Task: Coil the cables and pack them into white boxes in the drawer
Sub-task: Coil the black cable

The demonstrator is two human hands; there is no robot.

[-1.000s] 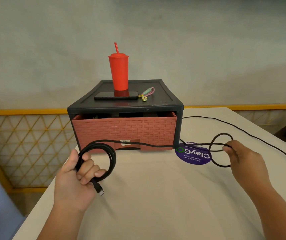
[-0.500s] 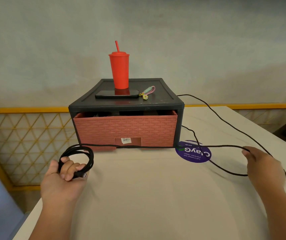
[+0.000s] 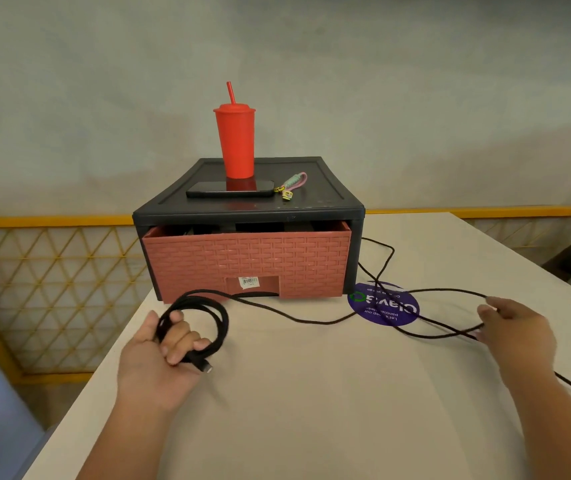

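A single wide-angle camera worn on the head looks forward and down across the pale surface (image 3: 311, 393). The left hand (image 3: 159, 358) and right hand (image 3: 516, 337) sit close below the lens, forearms entering from the bottom edge. The camera faces the drawer unit (image 3: 247, 209) at mid-frame, with the wall (image 3: 415, 98) behind.

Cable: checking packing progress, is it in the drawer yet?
No; the left hand grips the coiled cable outside the drawer.

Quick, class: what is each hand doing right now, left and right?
Left hand: closed, gripping the coiled part of the black cable.
Right hand: closed, fingers curled on the same cable's loose length.
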